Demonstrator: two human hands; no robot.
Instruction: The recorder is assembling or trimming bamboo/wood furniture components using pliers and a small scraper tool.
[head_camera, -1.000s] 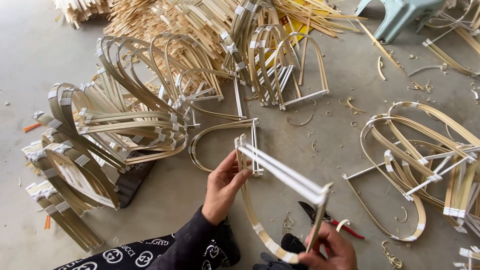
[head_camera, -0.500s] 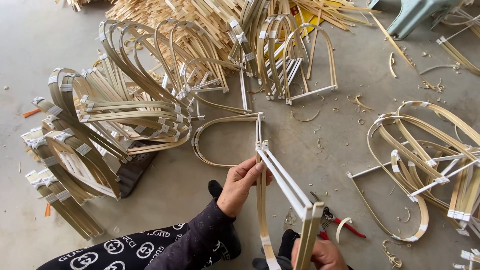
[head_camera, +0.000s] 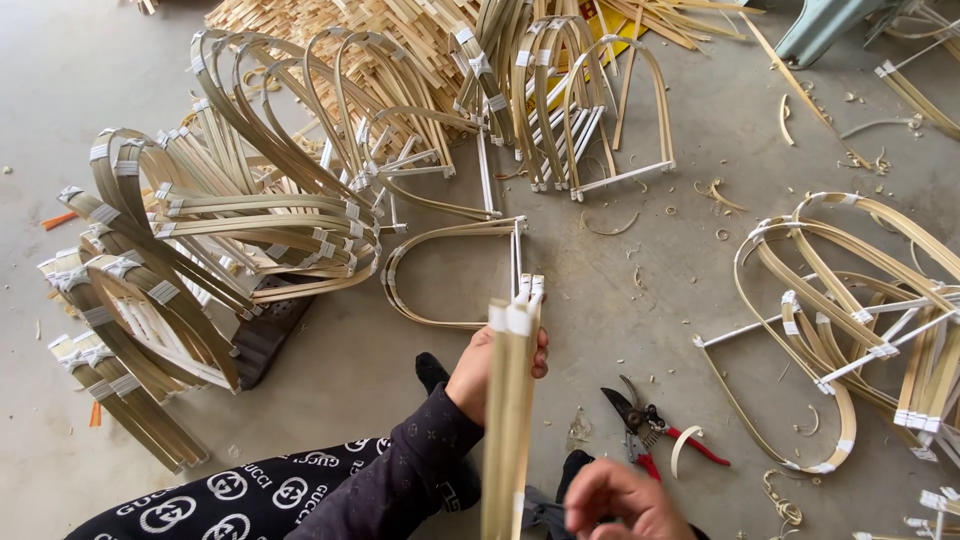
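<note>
Bamboo frame (head_camera: 510, 400) stands edge-on before the person, above the concrete floor (head_camera: 640, 290). Left hand (head_camera: 490, 372) wraps its upper part, fingers curled shut around the strips. Right hand (head_camera: 625, 500), blurred, sits at the lower end; its grip cannot be told. Judged best: support both ends and keep the taped corners aligned. Red-handled pruning shears (head_camera: 650, 425) lie just beside.

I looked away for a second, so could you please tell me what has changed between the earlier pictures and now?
The taped bent bamboo strip frame was turned from lying open and slanted across the view to edge-on, upright before the camera. The left hand kept hold near its taped top; the right hand shifted off its corner to lower down. The red-handled pruning shears and stacked bamboo hoops stayed put.
</note>
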